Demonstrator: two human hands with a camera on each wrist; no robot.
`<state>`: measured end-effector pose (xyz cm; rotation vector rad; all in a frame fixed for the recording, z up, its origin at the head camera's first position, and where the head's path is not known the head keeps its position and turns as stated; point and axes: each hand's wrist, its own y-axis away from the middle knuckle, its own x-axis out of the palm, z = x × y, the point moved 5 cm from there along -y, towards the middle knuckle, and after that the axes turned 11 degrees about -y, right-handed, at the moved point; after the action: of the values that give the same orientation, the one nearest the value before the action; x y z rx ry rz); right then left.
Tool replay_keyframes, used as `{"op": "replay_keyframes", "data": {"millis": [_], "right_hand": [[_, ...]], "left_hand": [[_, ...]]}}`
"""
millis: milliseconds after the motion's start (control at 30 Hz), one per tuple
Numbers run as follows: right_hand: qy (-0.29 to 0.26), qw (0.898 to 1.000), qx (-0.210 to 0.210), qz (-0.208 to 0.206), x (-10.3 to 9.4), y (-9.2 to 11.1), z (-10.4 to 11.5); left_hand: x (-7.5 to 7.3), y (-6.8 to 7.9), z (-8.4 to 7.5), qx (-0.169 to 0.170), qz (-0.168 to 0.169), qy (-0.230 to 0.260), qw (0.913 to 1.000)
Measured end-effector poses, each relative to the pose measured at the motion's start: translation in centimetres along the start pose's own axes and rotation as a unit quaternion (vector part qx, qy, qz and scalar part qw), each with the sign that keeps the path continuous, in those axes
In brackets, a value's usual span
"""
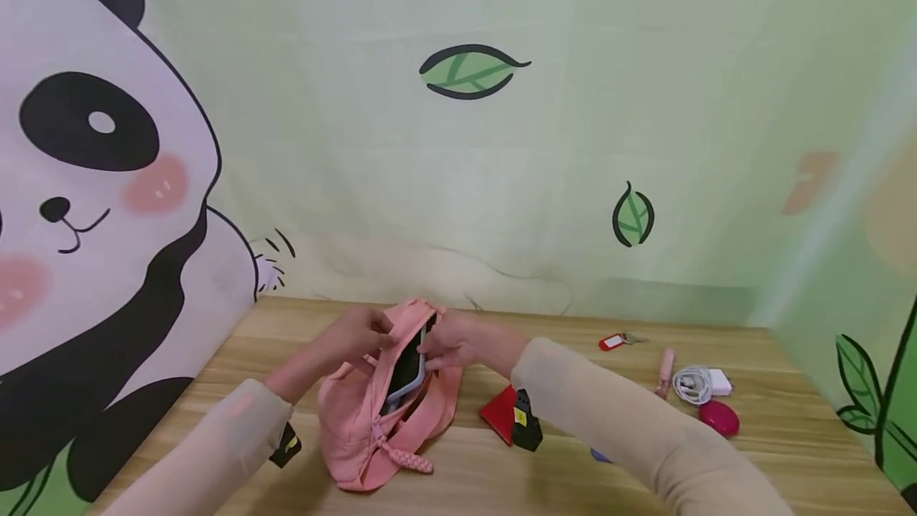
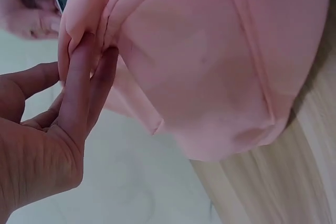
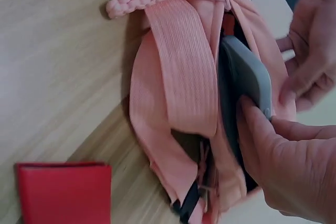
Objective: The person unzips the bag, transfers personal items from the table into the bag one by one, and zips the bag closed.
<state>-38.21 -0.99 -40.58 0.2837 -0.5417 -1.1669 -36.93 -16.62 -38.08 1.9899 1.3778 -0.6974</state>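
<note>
A pink bag (image 1: 344, 424) stands unzipped on the wooden table, its braided zipper pull (image 3: 140, 1) hanging by the opening. My left hand (image 1: 361, 333) pinches the fabric edge of the opening, and the left wrist view shows those fingers (image 2: 79, 87) on the pink cloth. A phone in a pale grey-blue case (image 3: 254, 77) sits partly inside the opening, tilted, with its dark screen visible in the head view. My right hand (image 3: 289, 166) grips the phone's edge between thumb and fingers. The bag hides the phone's lower part.
Right of the bag lies a red wallet-like item (image 1: 496, 414), partly behind my right wrist. Farther right are a key with a red tag (image 1: 611, 342), a pink stick-like item (image 1: 667, 369), a coiled white cable (image 1: 692, 385), a white charger (image 1: 720, 383) and a magenta rounded object (image 1: 719, 418).
</note>
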Motion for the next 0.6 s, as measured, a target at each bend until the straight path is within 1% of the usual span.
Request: {"op": "replay_keyframes", "data": {"millis": [67, 133, 200, 300, 400, 467, 533, 600], "right_hand": [[0.0, 1.0, 0.001, -0.006, 0.5, 0.0, -0.2], [-0.009, 1.0, 0.006, -0.001, 1.0, 0.0, -0.5], [-0.009, 1.0, 0.014, 0.007, 1.3, 0.1, -0.8], [-0.002, 0.999, 0.021, 0.028, 1.4, 0.7, -1.1], [0.026, 0.998, 0.024, 0.049, 1.1, 1.6, -1.2], [0.049, 0.996, 0.031, 0.07, 1.0, 2.3, -1.5], [0.066, 0.994, 0.034, 0.083, 0.8, 2.9, -1.7], [0.061, 0.994, 0.03, 0.083, 0.6, 3.3, -1.9]], "left_hand": [[0.1, 0.1, -0.6, 0.005, 0.002, -0.006, 1.0], [0.1, 0.2, -1.0, 0.009, 0.003, -0.007, 0.9999], [0.1, 0.3, -1.0, 0.008, 0.001, -0.002, 1.0], [0.2, 0.3, -0.8, 0.009, -0.003, 0.009, 0.9999], [0.4, 0.1, -0.3, 0.012, -0.007, 0.026, 0.9996], [0.5, 0.1, 0.1, 0.009, -0.011, 0.035, 0.9993], [0.5, 0.1, 0.3, 0.01, -0.016, 0.033, 0.9993], [0.5, 0.1, 0.4, 0.011, -0.025, 0.03, 0.9992]]}}
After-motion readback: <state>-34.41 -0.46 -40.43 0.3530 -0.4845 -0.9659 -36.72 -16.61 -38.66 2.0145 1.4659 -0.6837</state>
